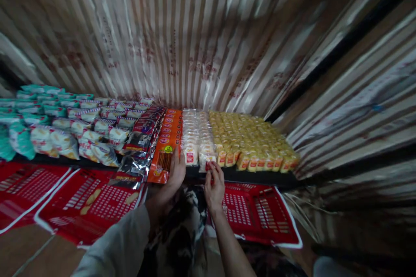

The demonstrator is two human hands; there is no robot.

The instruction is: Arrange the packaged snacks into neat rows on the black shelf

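My left hand (176, 169) is open, its fingers stretched along the right edge of an orange snack packet (160, 161) and close to the first row of small white packets (190, 157). With bent fingers, my right hand (215, 185) grips the lower edge of the front clear-and-white packet (207, 156) in the second row. Just right of that row stand many yellow packets (251, 138) in tight rows. Dark shiny packets (143, 134) overlap left of the orange one, partly hanging past the shelf's front edge.
White-and-blue bags (94, 126) and teal bags (21, 134) fill the left of the black shelf (247, 176). Red baskets (94, 199) with white rims stand below, one more red basket (260, 212) at right. Striped plastic sheeting (182, 34) hangs behind. A dark bar (341, 52) slants at right.
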